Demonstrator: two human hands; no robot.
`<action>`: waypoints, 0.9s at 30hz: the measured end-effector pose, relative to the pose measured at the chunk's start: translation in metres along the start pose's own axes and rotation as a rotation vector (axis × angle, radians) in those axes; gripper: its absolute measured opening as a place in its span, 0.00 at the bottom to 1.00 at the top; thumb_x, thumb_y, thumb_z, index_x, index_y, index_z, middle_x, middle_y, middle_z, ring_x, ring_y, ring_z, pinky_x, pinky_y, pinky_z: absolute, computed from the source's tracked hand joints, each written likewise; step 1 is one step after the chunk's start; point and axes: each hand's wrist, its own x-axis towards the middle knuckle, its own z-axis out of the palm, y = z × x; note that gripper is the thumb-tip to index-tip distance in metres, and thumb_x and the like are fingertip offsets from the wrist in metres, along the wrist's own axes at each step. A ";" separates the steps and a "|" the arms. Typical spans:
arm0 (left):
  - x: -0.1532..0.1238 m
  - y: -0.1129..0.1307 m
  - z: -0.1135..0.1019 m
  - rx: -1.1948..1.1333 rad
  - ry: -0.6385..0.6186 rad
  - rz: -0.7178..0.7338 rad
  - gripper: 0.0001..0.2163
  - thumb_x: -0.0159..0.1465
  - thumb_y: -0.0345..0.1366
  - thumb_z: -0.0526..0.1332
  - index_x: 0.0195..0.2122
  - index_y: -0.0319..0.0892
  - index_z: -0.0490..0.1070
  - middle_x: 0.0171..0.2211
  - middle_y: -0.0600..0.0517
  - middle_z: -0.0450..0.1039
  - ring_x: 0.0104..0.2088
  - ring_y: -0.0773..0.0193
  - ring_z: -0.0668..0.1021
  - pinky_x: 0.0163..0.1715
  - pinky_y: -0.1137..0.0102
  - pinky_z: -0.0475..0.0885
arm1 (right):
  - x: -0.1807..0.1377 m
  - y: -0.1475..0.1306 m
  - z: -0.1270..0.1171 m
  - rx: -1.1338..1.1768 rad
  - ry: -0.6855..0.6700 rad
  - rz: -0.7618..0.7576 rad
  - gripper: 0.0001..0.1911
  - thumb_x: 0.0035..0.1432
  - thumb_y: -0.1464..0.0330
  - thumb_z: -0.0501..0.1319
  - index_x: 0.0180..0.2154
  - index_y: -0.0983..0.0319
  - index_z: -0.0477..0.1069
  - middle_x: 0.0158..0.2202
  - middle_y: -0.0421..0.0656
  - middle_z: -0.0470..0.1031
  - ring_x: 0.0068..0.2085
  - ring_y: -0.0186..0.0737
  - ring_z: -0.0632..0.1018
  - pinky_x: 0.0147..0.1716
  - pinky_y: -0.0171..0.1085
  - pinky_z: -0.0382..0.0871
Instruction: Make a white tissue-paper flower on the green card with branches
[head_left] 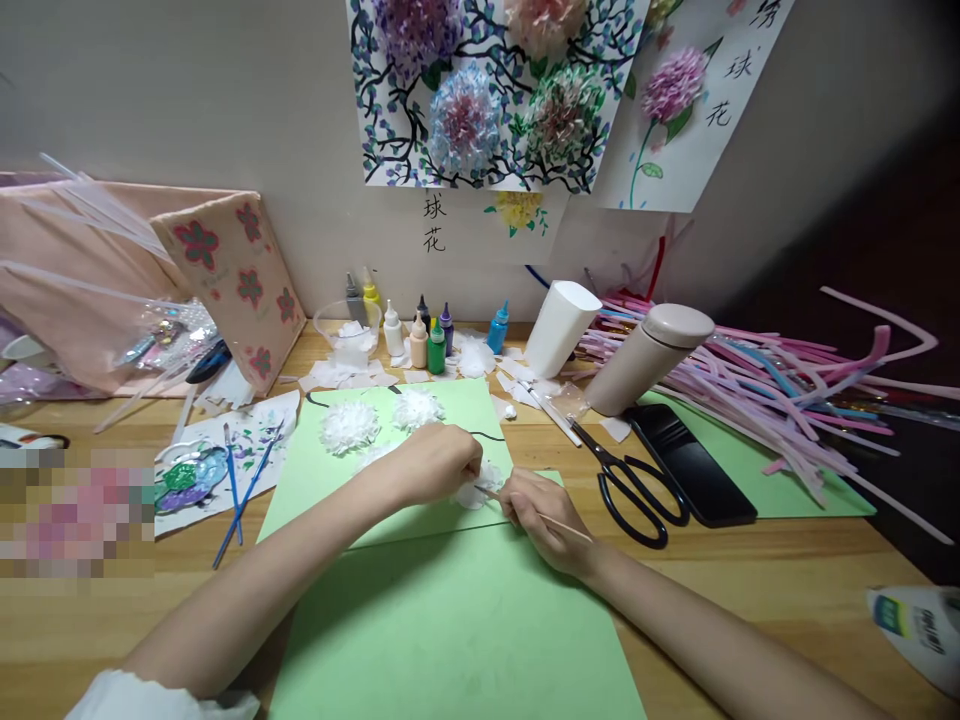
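Note:
My right hand [546, 515] is closed round a thin pale wooden stick [568, 528], whose tip points left toward a white paper flower [472, 495]. Just above that flower, my left hand [442, 462] is closed with its fingertips turned down; whatever it pinches is hidden. Two fluffy white paper flowers, one at the left [349, 427] and one behind my left hand [418, 409], sit on a light green sheet [300, 500]. More white paper shows partly under my left wrist. A second green sheet [457, 620] lies nearer to me.
Black-handled scissors [630, 490] and a phone [694, 465] lie at the right, by a tumbler [649, 358] and fuzzy pink stems [750, 380]. Paint bottles [436, 347] stand at the back among paper scraps. Crossed blue brushes [238, 490] rest left near a paint palette [191, 475].

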 end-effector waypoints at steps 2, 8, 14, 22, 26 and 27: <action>-0.002 -0.002 -0.004 0.016 0.029 -0.024 0.09 0.58 0.29 0.54 0.32 0.42 0.74 0.33 0.50 0.77 0.32 0.62 0.76 0.27 0.72 0.63 | 0.000 0.001 0.001 -0.014 -0.018 0.024 0.20 0.68 0.65 0.40 0.26 0.60 0.59 0.22 0.39 0.62 0.26 0.36 0.65 0.28 0.35 0.58; -0.012 -0.009 -0.019 0.150 -0.007 -0.210 0.10 0.53 0.24 0.54 0.27 0.40 0.75 0.27 0.46 0.77 0.30 0.58 0.77 0.27 0.70 0.65 | 0.002 0.004 0.005 -0.015 -0.058 0.094 0.19 0.68 0.65 0.40 0.26 0.59 0.59 0.23 0.40 0.62 0.27 0.37 0.65 0.29 0.36 0.58; -0.006 -0.002 -0.012 0.238 -0.114 -0.220 0.10 0.50 0.20 0.56 0.27 0.37 0.75 0.28 0.41 0.77 0.32 0.53 0.79 0.30 0.68 0.69 | 0.013 -0.006 0.012 0.146 0.042 0.311 0.20 0.68 0.63 0.41 0.23 0.59 0.54 0.20 0.37 0.58 0.23 0.35 0.63 0.25 0.35 0.59; -0.004 0.008 -0.011 0.269 -0.144 -0.235 0.12 0.52 0.19 0.55 0.33 0.33 0.75 0.32 0.37 0.77 0.37 0.49 0.79 0.33 0.66 0.71 | 0.011 -0.005 0.018 0.248 0.120 0.379 0.22 0.67 0.60 0.42 0.23 0.60 0.56 0.19 0.36 0.58 0.21 0.33 0.63 0.23 0.33 0.58; -0.004 0.006 -0.011 0.274 -0.134 -0.228 0.12 0.52 0.19 0.55 0.33 0.33 0.75 0.32 0.37 0.76 0.37 0.49 0.79 0.33 0.66 0.71 | 0.003 -0.002 0.016 0.160 0.197 0.275 0.23 0.68 0.62 0.40 0.21 0.60 0.57 0.19 0.37 0.58 0.22 0.34 0.64 0.23 0.34 0.57; -0.003 0.005 -0.011 0.275 -0.136 -0.231 0.12 0.52 0.19 0.55 0.33 0.33 0.75 0.32 0.37 0.76 0.36 0.49 0.79 0.33 0.66 0.71 | 0.002 -0.002 0.015 0.146 0.213 0.252 0.23 0.68 0.62 0.40 0.21 0.60 0.57 0.19 0.38 0.58 0.22 0.34 0.64 0.23 0.34 0.57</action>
